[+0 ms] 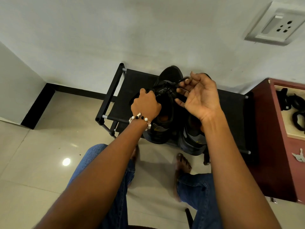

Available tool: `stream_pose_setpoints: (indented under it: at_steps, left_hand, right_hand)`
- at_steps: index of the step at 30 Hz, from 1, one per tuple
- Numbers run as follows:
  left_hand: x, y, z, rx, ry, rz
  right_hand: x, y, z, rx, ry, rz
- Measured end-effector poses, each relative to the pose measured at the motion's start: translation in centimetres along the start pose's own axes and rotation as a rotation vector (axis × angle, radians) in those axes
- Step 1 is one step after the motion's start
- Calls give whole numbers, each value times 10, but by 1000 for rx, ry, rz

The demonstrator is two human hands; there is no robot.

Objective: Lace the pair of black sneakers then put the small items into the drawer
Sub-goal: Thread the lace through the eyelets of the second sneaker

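Black fabric fills the middle of my view: a low rack (128, 90) with two black sneakers on its top shelf. My left hand (146, 104) is clamped over the near side of the left sneaker (166, 103), fingers curled around its collar and tongue area, a beaded bracelet (140, 119) at the wrist. My right hand (200, 98) is raised just beyond that, palm turned toward me, thumb and forefinger pinched on a black lace (182, 80) that loops up from the shoe's eyelets; the other fingers are spread loosely and hold nothing. The lace runs from my fingertips down to the shoe's upper, right between both hands. The second sneaker (193, 139) sits under my right wrist, touching the first one. Well to the right of my right hand stands a reddish-brown cabinet (270, 146) with an open drawer (280, 90), and dark looped small items (295, 103) lie inside it. I can't tell exactly what they are.
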State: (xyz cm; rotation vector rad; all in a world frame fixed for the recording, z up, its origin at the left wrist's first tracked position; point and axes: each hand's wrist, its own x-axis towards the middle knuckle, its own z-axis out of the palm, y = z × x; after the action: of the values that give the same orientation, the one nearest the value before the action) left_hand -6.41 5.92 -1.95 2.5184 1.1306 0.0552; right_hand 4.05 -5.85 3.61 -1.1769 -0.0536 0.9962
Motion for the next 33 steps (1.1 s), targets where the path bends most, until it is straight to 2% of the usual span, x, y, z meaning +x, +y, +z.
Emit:
stream_pose_setpoints:
  at_steps: [5,9,11,14,16,17,18,20,21,22,23,25,27,28,30,33]
  left_hand:
    - [-3,2,-1,10,-10,0]
    - [-3,3,-1,0,-4,-15]
    - [-3,3,-1,-3,-8,-14]
    - [-3,4,-2,-1,-23,-5]
    - [-3,4,-3,9,-21,-3]
    - [-3,4,-3,11,-23,-4]
    - [-3,4,-2,12,-27,-4]
    - [-3,4,-2,20,-29,1]
    - [-3,4,-2,21,-28,3]
    - [-3,4,-1,17,-27,4]
    - [-3,4,-1,13,-26,5]
    - [-3,4,-1,4,-19,9]
    - [-3,3,-1,-1,-13,9]
    - [-2,3,-1,0,-13,9]
    - [-2,3,0,5,-13,8]
    - [-2,4,-1,8,-20,4]
  right_hand:
    - [1,-1,6,-120,67,-90]
    - [0,-2,5,-560,134,-176]
    - [-2,-6,0,-460,96,-226]
    - [-8,-15,-8,10,-2,-242]
    - [-7,-14,-9,137,38,-221]
    - [-4,-11,-6,21,130,-237]
    - [-1,-8,-4,-261,241,-268]
    - [6,1,-4,-1018,467,-337]
    - [7,3,-2,-1309,556,-381]
    - [7,4,3,-1475,586,-452]
    - [6,4,8,-1522,549,-544]
    - [4,6,18,-1537,321,-633]
    - [4,12,24,-1646,113,-534]
    - [4,15,25,-1703,79,-473]
    - [6,15,25,-1727,143,-428]
    - [9,11,19,-1611,244,-456]
